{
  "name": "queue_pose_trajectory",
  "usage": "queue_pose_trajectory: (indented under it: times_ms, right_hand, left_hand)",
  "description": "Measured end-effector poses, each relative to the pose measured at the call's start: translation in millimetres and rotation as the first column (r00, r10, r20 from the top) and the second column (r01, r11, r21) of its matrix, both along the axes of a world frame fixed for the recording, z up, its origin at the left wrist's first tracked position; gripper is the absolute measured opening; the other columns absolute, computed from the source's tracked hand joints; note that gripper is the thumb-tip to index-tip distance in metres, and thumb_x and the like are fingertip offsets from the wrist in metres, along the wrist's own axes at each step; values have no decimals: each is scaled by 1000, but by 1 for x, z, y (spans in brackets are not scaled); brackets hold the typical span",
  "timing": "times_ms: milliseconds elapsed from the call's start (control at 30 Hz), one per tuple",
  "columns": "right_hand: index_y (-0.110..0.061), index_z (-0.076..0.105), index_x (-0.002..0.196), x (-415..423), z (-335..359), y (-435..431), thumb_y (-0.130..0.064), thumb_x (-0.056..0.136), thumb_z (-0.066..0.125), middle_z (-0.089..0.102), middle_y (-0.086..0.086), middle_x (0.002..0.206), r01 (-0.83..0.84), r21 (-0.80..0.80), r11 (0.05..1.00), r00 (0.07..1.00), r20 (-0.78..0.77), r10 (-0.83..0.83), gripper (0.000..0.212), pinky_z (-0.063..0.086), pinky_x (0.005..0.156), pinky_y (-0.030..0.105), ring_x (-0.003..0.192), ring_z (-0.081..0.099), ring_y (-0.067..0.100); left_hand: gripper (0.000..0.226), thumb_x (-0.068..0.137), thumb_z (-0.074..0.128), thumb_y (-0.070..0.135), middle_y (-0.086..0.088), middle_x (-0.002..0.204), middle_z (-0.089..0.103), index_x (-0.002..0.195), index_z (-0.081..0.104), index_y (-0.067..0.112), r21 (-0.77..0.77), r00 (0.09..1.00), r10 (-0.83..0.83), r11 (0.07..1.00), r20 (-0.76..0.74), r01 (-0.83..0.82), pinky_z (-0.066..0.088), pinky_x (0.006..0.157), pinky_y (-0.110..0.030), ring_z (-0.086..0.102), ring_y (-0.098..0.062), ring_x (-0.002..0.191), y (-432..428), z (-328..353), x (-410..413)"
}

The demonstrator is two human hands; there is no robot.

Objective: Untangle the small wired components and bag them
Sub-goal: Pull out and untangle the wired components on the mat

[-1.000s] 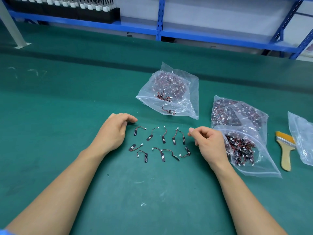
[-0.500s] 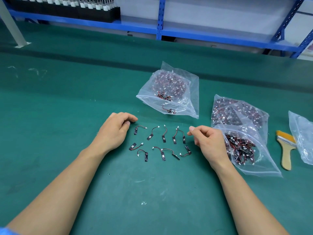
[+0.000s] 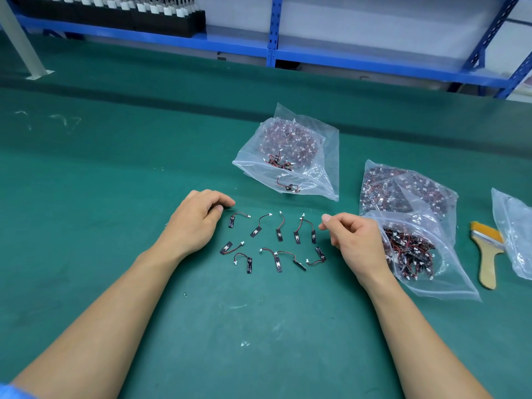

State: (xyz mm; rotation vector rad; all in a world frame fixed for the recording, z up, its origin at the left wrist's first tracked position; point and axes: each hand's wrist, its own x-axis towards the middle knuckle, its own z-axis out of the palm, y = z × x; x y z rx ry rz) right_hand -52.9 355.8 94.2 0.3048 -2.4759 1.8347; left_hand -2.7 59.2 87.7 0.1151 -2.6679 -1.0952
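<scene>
Several small wired components, black boards with red-black leads and white plugs, lie separated in two rows on the green mat. My left hand rests on the mat just left of them, fingers loosely curled, holding nothing. My right hand hovers at their right end, fingers loosely curled, thumb and forefinger close together with nothing visible between them. Right beside that hand lies an open clear bag with a tangled heap of components inside.
A second filled bag lies behind the rows, a third bag behind the open one, and a fourth bag at the right edge. A wooden brush lies between them. Blue shelving runs along the back.
</scene>
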Motion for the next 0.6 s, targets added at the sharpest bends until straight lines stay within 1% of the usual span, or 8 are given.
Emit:
queue_pose_trajectory:
  times_ms: [167, 267, 333, 400, 433, 500, 533, 600]
  right_hand:
    - [-22, 74, 65, 0, 0, 0, -24, 95, 68, 48, -8, 47, 3, 5, 1000, 1000, 0, -3, 31, 35, 54, 21, 47, 42, 7]
    - [-22, 74, 65, 0, 0, 1, -24, 95, 68, 48, -9, 47, 0, 9, 1000, 1000, -3, 1, 31, 35, 53, 19, 47, 42, 6]
    - [-24, 74, 65, 0, 0, 1, -25, 95, 68, 49, -9, 47, -1, 14, 1000, 1000, -5, 1, 31, 36, 53, 19, 47, 43, 6]
    - [-24, 74, 65, -1, -1, 1, -26, 95, 68, 49, -8, 47, 2, 18, 1000, 1000, -7, -2, 30, 35, 53, 21, 47, 42, 6]
    - [-25, 74, 66, -1, -1, 0, -26, 95, 68, 49, -8, 47, 3, 21, 1000, 1000, -7, -3, 30, 35, 53, 22, 46, 41, 7]
    - [-26, 75, 67, -2, -1, -1, -28, 95, 67, 50, -7, 48, 0, 18, 1000, 1000, -5, 0, 29, 34, 53, 23, 47, 41, 7]
    - [-26, 75, 68, -2, -1, -1, -29, 95, 67, 50, -7, 48, -2, 15, 1000, 1000, -5, 2, 29, 34, 53, 23, 47, 41, 7]
    - [-26, 75, 67, -3, -1, -2, -30, 95, 66, 51, -7, 49, 0, 9, 1000, 1000, -4, 0, 30, 34, 54, 25, 48, 40, 9]
  left_hand:
    - [30, 102, 48, 10, 20, 105, 64, 110, 69, 29, -6, 1000, 1, 1000, -2, -1, 41, 95, -34, 45, -9, 108, 0, 0, -1]
    - [29, 102, 48, 12, 20, 105, 63, 108, 69, 31, -13, 1000, 2, 1000, 0, -2, 42, 95, -36, 45, -8, 107, 0, 0, -1]
    - [25, 102, 50, 16, 19, 104, 63, 110, 69, 30, -23, 1000, 0, 1000, 5, 0, 42, 96, -38, 45, -9, 107, 0, 1, -1]
    - [20, 102, 53, 25, 18, 107, 63, 116, 67, 29, -32, 1000, -16, 999, 20, 16, 42, 99, -37, 44, -9, 110, 3, 3, 2]
    - [23, 100, 54, 32, 18, 110, 62, 121, 65, 29, -34, 999, -32, 999, 33, 33, 41, 101, -35, 44, -9, 114, 6, 5, 4]
    - [40, 97, 54, 46, 17, 125, 59, 134, 57, 30, -34, 994, -83, 996, 71, 86, 36, 104, -29, 39, -6, 126, 16, 7, 13]
    - [51, 95, 54, 53, 16, 134, 54, 140, 50, 31, -45, 988, -120, 991, 98, 125, 34, 107, -28, 35, -4, 132, 24, 7, 17]
    - [74, 88, 49, 70, 17, 153, 37, 151, 33, 34, -117, 964, -203, 968, 170, 224, 26, 117, -32, 19, -3, 145, 46, 6, 26]
